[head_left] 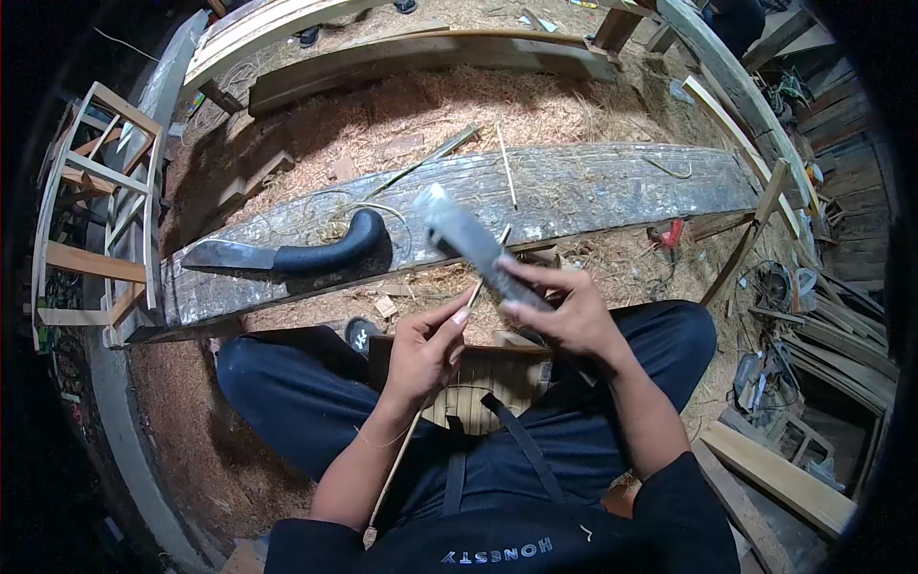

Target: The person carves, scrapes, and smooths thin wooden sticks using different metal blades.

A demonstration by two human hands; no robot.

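Observation:
A thin wooden strip (400,457) runs from near my lap up through my left hand (426,356), whose fingers pinch it near its upper end. My right hand (572,314) grips the dark handle of a wide-bladed tool (469,239), blurred by motion and tilted up to the left. The tool is over the near edge of a weathered plank (574,196), close to the strip's tip; whether they touch I cannot tell. On the plank's left part lies a large knife (330,251) with a curved black handle. Another thin stick (506,165) rests across the plank's far edge.
Wood shavings (478,100) cover the ground. A wooden frame (100,215) stands at the left. A long board (421,59) lies beyond the plank. Lumber (775,474) is at the lower right, and a red-handled tool (673,234) sits beyond my right knee.

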